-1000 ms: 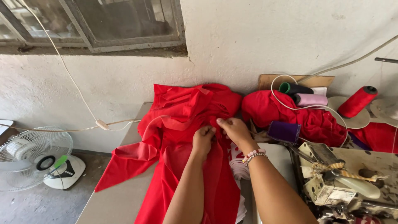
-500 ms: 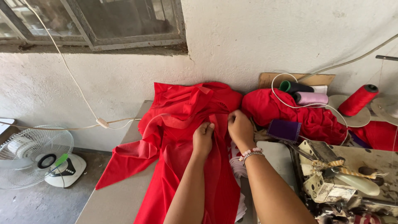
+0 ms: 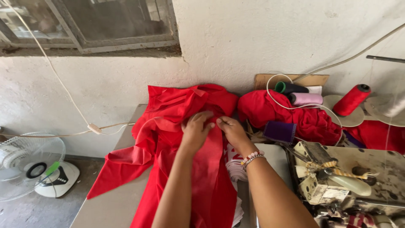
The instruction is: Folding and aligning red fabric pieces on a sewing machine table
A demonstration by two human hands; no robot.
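A long piece of red fabric (image 3: 168, 143) lies over the grey table (image 3: 114, 207) and hangs off its left edge. My left hand (image 3: 195, 128) pinches a fold of this fabric near its far end. My right hand (image 3: 231, 128), with beaded bracelets at the wrist, grips the same fold right beside the left, the fingertips almost touching. Both forearms reach in from the bottom of the view over the cloth.
A sewing machine (image 3: 341, 177) stands at the right. Behind it lie a second red cloth heap (image 3: 312, 118), a purple scrap (image 3: 280, 131), a red thread cone (image 3: 351, 100), pink and green spools. A white fan (image 3: 31, 169) sits on the floor at left. A cord (image 3: 95, 128) hangs along the wall.
My right hand has moved left and down to meet the left hand on the fold. The fabric near the far end has bunched slightly.
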